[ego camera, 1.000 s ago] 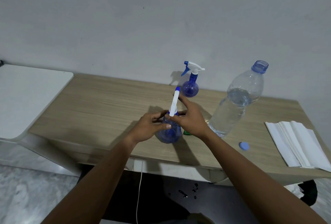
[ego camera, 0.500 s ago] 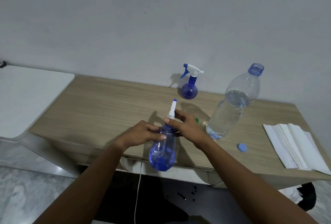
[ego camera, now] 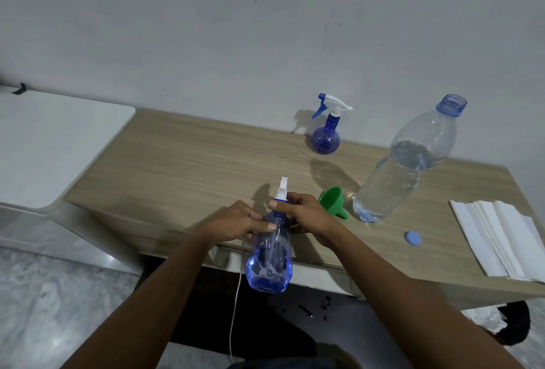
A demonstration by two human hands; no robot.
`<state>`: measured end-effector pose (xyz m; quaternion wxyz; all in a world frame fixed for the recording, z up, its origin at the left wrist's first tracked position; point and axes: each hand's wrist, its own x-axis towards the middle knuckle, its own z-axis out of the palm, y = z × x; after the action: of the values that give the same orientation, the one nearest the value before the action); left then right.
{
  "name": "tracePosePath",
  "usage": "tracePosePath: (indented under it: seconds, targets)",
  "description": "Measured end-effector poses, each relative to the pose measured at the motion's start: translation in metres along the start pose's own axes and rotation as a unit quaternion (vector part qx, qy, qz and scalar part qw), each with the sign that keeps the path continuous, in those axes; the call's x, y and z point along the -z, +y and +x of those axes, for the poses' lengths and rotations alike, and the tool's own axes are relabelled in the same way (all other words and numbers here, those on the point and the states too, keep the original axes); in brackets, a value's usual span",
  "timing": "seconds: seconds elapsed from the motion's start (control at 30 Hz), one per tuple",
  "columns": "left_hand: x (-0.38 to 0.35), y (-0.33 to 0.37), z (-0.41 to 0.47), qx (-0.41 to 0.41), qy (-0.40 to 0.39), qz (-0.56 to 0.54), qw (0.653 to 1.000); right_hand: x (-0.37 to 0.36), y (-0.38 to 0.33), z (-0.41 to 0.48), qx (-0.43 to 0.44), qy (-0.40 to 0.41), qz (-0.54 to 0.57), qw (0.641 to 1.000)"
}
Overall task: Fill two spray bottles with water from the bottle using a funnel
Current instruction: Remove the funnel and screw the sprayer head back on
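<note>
At the near edge of the worktop (ego camera: 191, 168), both hands hold a blue spray bottle (ego camera: 269, 253) off the surface, roughly upright, its round body hanging past the edge. The left hand (ego camera: 239, 222) grips the upper body from the left, with the thumb across the front. The right hand (ego camera: 306, 215) has its fingers curled round the neck, just under the white spray head (ego camera: 281, 190) sitting on top. I can't tell the water level inside.

A green funnel (ego camera: 334, 200) lies on its side just right of the right hand, wide mouth facing far-left. It is just beside the water bottle (ego camera: 404, 168), but I can't tell whether they touch. The water bottle stands uncapped and partly full. Its blue cap (ego camera: 413, 238) lies on the worktop, near-right of the bottle and apart from it.

A second spray bottle (ego camera: 326, 132) stands at the far side by the wall, with its trigger head on. A stack of white paper napkins (ego camera: 498, 238) sits at the right end. A white surface (ego camera: 44, 144) lies to the left of the worktop, and a white cable (ego camera: 236, 309) hangs below it.
</note>
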<state>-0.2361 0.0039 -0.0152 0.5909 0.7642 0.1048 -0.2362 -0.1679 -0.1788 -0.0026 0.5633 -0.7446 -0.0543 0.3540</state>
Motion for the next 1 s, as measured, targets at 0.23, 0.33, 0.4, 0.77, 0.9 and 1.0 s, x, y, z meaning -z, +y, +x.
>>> tracePosePath:
  seconds: [0.23, 0.33, 0.4, 0.77, 0.9, 1.0]
  targets:
    - [0.005, -0.007, -0.001, 0.010, -0.005, 0.013, 1.000, -0.003, 0.001, 0.004, -0.003, 0.007, -0.022, 1.000]
    - [0.006, -0.007, -0.001, 0.013, -0.009, 0.016, 1.000, -0.003, 0.000, 0.003, -0.010, -0.002, -0.019, 1.000]
    - [0.006, -0.007, -0.002, 0.013, -0.010, 0.010, 1.000, -0.004, -0.001, 0.002, -0.014, -0.011, -0.016, 1.000]
    - [0.010, -0.006, -0.005, 0.001, -0.029, -0.004, 1.000, -0.005, -0.002, 0.001, -0.005, 0.004, -0.003, 1.000]
    - [0.010, -0.006, -0.004, 0.004, -0.041, -0.004, 0.999, -0.004, -0.001, 0.000, -0.009, 0.018, -0.007, 1.000]
    - [0.009, -0.006, -0.002, 0.003, -0.041, 0.006, 0.999, -0.002, -0.002, 0.000, -0.017, 0.012, -0.004, 1.000]
